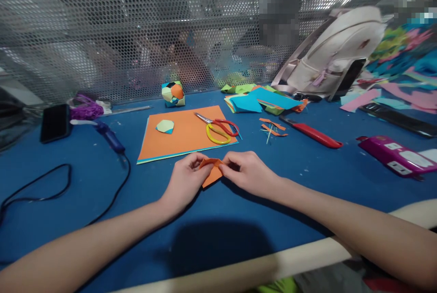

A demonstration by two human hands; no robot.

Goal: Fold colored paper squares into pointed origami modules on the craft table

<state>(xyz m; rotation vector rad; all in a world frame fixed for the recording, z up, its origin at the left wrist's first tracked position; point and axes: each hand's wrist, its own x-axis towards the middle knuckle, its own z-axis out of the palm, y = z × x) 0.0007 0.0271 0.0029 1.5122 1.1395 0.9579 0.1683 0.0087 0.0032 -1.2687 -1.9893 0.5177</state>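
One small folded orange paper piece (213, 175), held near the middle of the front edge of the bench (307, 183); fingers of the left hand (182, 181) clamped on its left side, those of the right hand (251, 174) on its upper right corner. Just beyond: one orange sheet (180, 140), a pale green folded piece (165, 126) toward its left edge, scissors (209, 122) across its right edge. Toward the bench's back edge: one multicoloured paper ball (176, 91), blue paper (273, 98), one pale backpack (327, 51).
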